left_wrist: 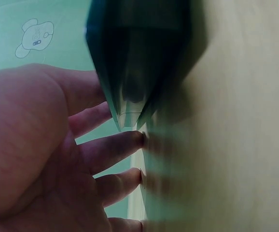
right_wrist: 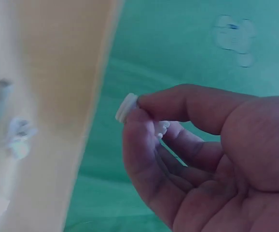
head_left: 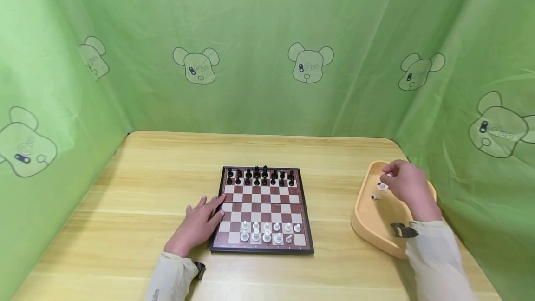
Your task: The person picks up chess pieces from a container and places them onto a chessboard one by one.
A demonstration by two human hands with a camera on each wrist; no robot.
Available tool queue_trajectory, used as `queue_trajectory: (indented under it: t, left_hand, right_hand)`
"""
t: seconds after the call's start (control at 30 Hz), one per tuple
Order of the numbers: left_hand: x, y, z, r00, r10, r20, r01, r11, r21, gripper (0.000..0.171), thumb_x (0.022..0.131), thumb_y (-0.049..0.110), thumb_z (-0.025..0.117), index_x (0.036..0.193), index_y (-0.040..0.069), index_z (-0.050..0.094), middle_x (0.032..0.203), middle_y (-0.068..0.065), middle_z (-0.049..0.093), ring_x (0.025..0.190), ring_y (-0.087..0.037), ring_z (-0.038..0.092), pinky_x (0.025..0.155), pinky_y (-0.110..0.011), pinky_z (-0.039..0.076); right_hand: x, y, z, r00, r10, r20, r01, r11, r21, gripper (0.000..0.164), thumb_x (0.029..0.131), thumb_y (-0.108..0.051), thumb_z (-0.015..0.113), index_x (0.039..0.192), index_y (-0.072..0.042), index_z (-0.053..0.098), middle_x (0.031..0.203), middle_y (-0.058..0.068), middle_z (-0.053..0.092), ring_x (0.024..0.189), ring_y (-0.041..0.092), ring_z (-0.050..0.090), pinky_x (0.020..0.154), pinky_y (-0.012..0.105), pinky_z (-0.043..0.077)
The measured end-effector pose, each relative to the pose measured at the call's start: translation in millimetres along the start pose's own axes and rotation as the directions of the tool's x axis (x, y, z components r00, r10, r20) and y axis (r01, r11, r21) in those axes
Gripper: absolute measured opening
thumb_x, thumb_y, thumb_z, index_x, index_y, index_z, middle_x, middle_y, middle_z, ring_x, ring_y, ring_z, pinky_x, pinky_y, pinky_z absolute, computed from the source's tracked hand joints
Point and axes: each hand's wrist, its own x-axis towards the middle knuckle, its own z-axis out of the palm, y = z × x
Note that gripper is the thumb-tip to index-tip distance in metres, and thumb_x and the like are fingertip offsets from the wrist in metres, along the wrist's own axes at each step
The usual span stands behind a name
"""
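Observation:
A chessboard (head_left: pixel 261 197) lies on the table with black chess pieces (head_left: pixel 257 181) in two rows at its far end and white chess pieces (head_left: pixel 256 236) in two rows at its near end. My left hand (head_left: pixel 196 224) rests at the board's left edge, fingers extended, thumb and a fingertip over the border. Over a light orange tray (head_left: pixel 360 232) at the right is my right hand (head_left: pixel 407 187). Its thumb and forefinger pinch a white chess piece (right_wrist: pixel 127 108), whose round base shows while the fingers cover much of the rest. Below the hand, white pieces (head_left: pixel 375 197) lie in the tray.
The wooden table (head_left: pixel 167 161) has green curtains (head_left: pixel 259 106) with bear-like outlines behind it and on both sides. The tray stands near the table's right edge, close to the curtain. Table surface separates the board from the tray.

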Motion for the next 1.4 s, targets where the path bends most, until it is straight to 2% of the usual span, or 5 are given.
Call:
queue_trajectory:
  t: [0.47,0.87,0.97,1.2,1.4]
  left_hand:
    - [-0.3,0.3,0.3,1.0,-0.002,-0.003,0.002,1.0,0.0,0.051,0.108,0.026,0.054,0.157,0.014,0.047,0.156,-0.024,0.046,0.151,-0.051,0.023,0.118,-0.076,0.002]
    - [-0.4,2.0,0.3,1.0,-0.009,0.004,0.009,1.0,0.004,0.051,0.108,0.026,0.054,0.157,0.015,0.047,0.156,-0.023,0.045,0.152,-0.05,0.022,0.118,-0.075,0.002]
    - [-0.4,1.7,0.1,1.0,-0.007,0.003,0.007,1.0,0.004,0.051,0.108,0.026,0.054,0.157,0.015,0.047,0.156,-0.023,0.045,0.152,-0.05,0.022,0.118,-0.075,0.002]
    - [-0.4,1.4,0.0,1.0,0.008,0.001,-0.008,1.0,0.01,0.051,0.108,0.027,0.054,0.157,0.014,0.047,0.156,-0.023,0.045,0.151,-0.051,0.023,0.118,-0.075,0.002]
    - [-0.1,0.7,-0.1,1.0,0.016,-0.002,-0.016,1.0,0.015,0.051,0.108,0.026,0.054,0.157,0.014,0.046,0.156,-0.024,0.045,0.151,-0.052,0.023,0.117,-0.076,0.003]
  right_hand:
    - [-47.0,-91.2,-18.4,0.942,-0.061,-0.329,0.121,0.979,0.164,0.021,0.095,-0.012,0.067,0.114,-0.005,0.072,0.106,0.012,0.074,0.081,-0.009,0.057,0.071,0.006,0.045]
    - [-87.0,-143.9,-32.8,0.805,-0.115,-0.582,0.397,0.834,0.384,0.018,0.089,0.01,0.068,0.106,0.006,0.071,0.099,-0.005,0.074,0.086,0.005,0.068,0.079,0.011,0.055]
    - [-96.8,-155.1,-36.1,0.735,-0.155,-0.66,0.53,0.739,0.416,0.019,0.087,0.016,0.066,0.106,0.015,0.068,0.1,0.002,0.075,0.088,0.013,0.069,0.081,0.016,0.056]
    - [-113.1,-184.3,-31.8,0.604,-0.175,-0.778,0.787,0.288,0.546,0.022,0.079,0.028,0.06,0.101,0.028,0.06,0.097,0.019,0.075,0.087,0.024,0.07,0.082,0.023,0.057]
    - [-121.8,-209.5,-16.9,0.506,-0.114,-0.855,0.862,0.039,0.505,0.03,0.07,0.032,0.06,0.1,0.027,0.056,0.093,0.028,0.071,0.088,0.028,0.074,0.078,0.024,0.059]
